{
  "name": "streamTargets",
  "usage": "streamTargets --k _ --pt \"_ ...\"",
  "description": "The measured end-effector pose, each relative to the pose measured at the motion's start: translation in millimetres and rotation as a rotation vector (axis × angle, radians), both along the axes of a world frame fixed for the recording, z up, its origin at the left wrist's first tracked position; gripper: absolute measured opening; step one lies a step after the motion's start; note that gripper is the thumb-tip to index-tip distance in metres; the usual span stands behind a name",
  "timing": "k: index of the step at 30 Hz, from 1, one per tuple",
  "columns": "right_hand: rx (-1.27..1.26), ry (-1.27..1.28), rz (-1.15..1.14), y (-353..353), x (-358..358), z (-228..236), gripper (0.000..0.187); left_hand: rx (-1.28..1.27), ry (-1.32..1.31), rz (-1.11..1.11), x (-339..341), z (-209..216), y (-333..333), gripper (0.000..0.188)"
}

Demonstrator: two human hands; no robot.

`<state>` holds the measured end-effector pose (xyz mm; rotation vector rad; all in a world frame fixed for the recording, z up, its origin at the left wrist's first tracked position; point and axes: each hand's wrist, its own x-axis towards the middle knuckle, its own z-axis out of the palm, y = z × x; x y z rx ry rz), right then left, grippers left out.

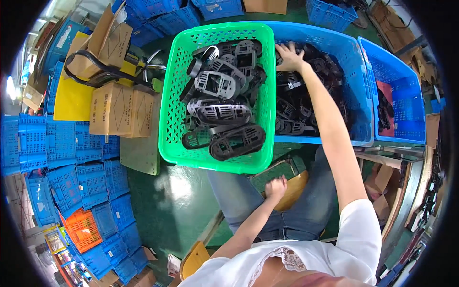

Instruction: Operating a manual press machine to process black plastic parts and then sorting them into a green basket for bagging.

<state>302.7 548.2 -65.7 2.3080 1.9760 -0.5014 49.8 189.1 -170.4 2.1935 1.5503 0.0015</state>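
An orange crate sits among stacked blue crates near cardboard boxes.

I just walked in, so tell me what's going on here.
A person in a white top has the right-hand grip open and spread at the left side of the big blue bin, beside the green basket; whether it touches a part is unclear. The left-hand grip is curled above the lap, with nothing visible in it. Black and grey parts are heaped in the basket, and more dark parts fill the bin.
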Motion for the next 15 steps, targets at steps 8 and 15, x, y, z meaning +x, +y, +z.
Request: streamTargets --k 8,15 --pt "-0.148 0.179 -0.018 9 -16 -12 0.107 0.059 -0.023 -0.039 -5 -4 2 0.035" --pt "-0.292 0.106 -0.144 26 -30 -15 0.101 0.028 -0.021 -0.034 -3 2 5 0.034"
